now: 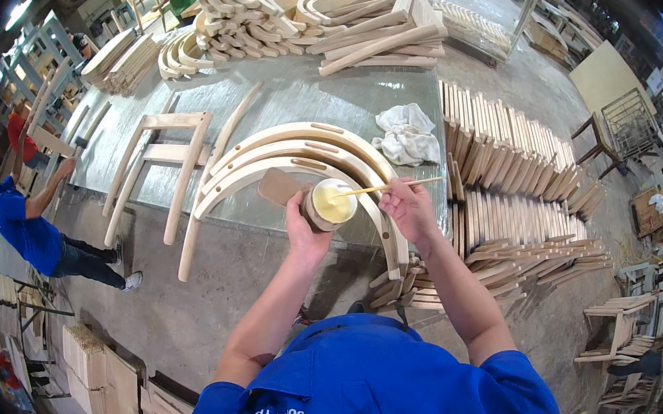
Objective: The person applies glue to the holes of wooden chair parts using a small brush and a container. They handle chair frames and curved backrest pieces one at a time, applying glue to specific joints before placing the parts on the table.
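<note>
My left hand grips a small round tub of pale yellow glue, tilted toward me above the near edge of the workbench. My right hand pinches a thin wooden stick whose tip dips into the glue. Just beyond the tub lie three curved wooden chair rails with slots cut in them, nested side by side. A flat brown wooden piece sticks out beside my left hand.
A grey workbench carries a wooden chair frame, a crumpled white rag and piles of curved parts. Rows of wooden slats stand to the right. A person in blue works at the left.
</note>
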{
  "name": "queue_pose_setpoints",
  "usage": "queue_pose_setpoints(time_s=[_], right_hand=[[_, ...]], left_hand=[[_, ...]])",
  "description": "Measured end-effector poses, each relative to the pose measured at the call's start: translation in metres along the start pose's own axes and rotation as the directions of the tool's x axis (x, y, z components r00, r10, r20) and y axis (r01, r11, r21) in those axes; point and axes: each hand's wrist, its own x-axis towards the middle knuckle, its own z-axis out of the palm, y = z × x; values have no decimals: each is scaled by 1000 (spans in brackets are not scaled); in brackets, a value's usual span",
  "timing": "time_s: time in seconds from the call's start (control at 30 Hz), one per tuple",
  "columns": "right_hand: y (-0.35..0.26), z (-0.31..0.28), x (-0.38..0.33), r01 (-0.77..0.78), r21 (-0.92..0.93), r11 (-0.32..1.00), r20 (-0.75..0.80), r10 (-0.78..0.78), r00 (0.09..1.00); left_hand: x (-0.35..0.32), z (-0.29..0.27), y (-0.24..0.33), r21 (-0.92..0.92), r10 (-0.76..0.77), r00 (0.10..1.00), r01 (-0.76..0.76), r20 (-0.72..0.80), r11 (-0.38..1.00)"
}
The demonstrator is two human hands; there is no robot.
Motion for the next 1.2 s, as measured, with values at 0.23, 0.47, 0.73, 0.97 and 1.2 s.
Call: queue_pose_setpoints(time_s=[0.23,0.47,0.73,0.97,1.2], right_hand=[[8,-33,9,-35,134,990,-89,48,995],[-75,-43,-16,431,-717,548,194,-437,878],[-66,-22,-17,484,-868,-106,496,-208,843],[-50,-20,6,520,-807,-278,563,-96,821],[-53,-21,13,532,-827,-181,556,-120,823]], left_hand=[[1,20,-21,10,-92,996,92,13,996],[-8,-22,-14,-40,-137,990,136,-23,990],[-27,-41,-8,-17,-180,976,179,-123,984],[-40,-40,1,4,-161,976,163,-146,987],[-41,-42,6,7,-135,977,139,-166,990]])
